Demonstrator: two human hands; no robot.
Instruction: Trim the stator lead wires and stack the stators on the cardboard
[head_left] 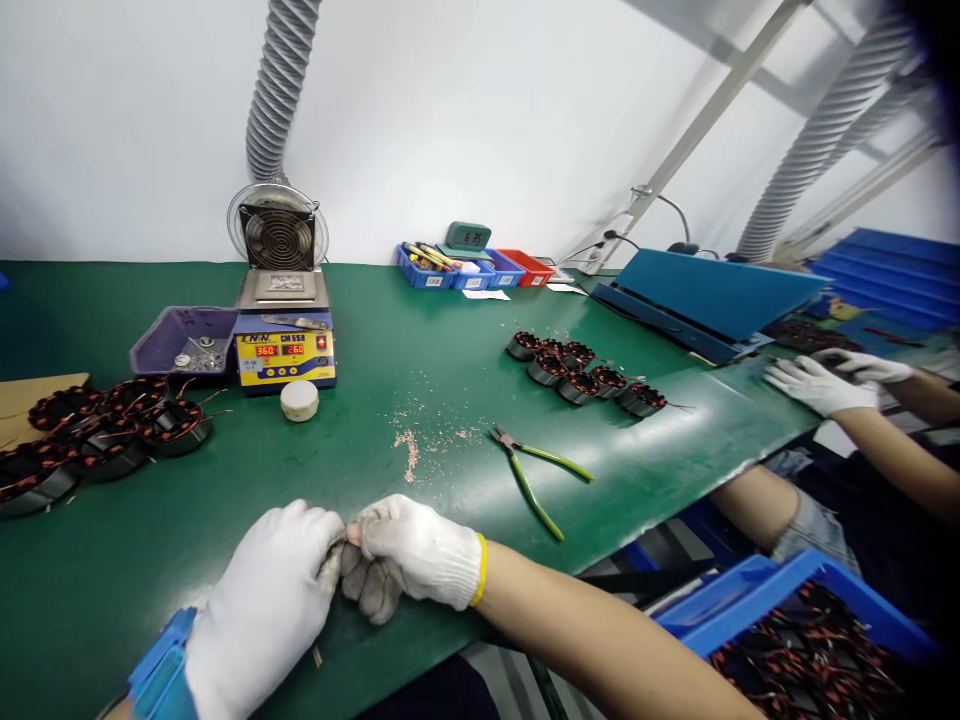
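Note:
My left hand [262,590], in a white glove, is closed at the table's near edge. My right hand [416,550], gloved with a yellow cuff, has its fingers pinched together and meets the left fingertips. One bare fingertip shows through the right glove. Whatever the hands hold is hidden by the fingers. A short wire end [317,656] pokes out below my left hand. Green-handled cutting pliers [517,455] lie spread on the table, beyond my right hand. Small copper-coloured clippings [409,455] are scattered left of the pliers.
Wound motor stators [101,445] sit at left, more stators [577,385] at right. A solder pot [285,345] stands beside a purple tray [184,345] and a round white block [299,400]. A blue crate [750,600] holds stators. A co-worker's gloved hands [825,382] are at far right.

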